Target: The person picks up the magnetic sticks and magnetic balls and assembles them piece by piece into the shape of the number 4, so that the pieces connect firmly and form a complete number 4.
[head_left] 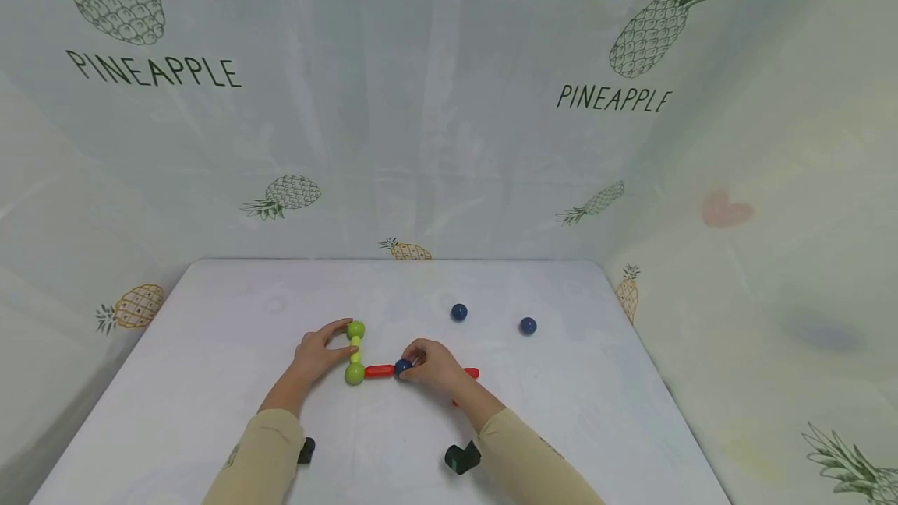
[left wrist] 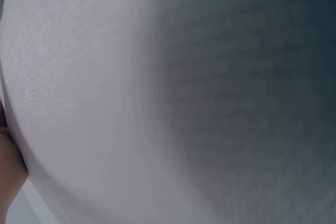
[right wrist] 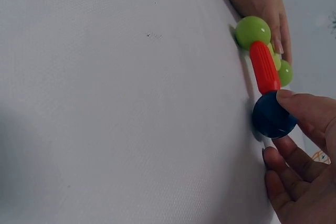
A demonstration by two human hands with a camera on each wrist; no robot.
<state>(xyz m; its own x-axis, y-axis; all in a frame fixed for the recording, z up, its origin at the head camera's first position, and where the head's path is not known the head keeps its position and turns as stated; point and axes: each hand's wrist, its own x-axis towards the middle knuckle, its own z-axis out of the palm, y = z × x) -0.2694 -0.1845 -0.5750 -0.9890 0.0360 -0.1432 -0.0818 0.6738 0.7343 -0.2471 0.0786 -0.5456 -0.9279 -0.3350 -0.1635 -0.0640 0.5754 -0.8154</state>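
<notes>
A small ball-and-rod assembly lies on the white table. Its yellow-green rod [head_left: 355, 358] joins a far green ball [head_left: 355, 330] to a near green ball [head_left: 355, 373]. From the near ball a red rod [head_left: 380, 371] runs right to a blue ball [right wrist: 273, 116]. My left hand [head_left: 316, 353] holds the yellow-green part from the left, one finger at the far ball and the thumb at the rod. With thumb and fingers my right hand [head_left: 433, 366] pinches the blue ball at the red rod's end. The left wrist view shows mostly blurred white surface.
Two loose blue balls, one nearer [head_left: 459, 312] and one farther right [head_left: 528, 326], lie beyond my right hand. Red pieces [head_left: 472, 372] show partly from under my right forearm. Black camera mounts [head_left: 461, 458] sit by the sleeves. A pineapple-print curtain [head_left: 449, 139] stands behind the table.
</notes>
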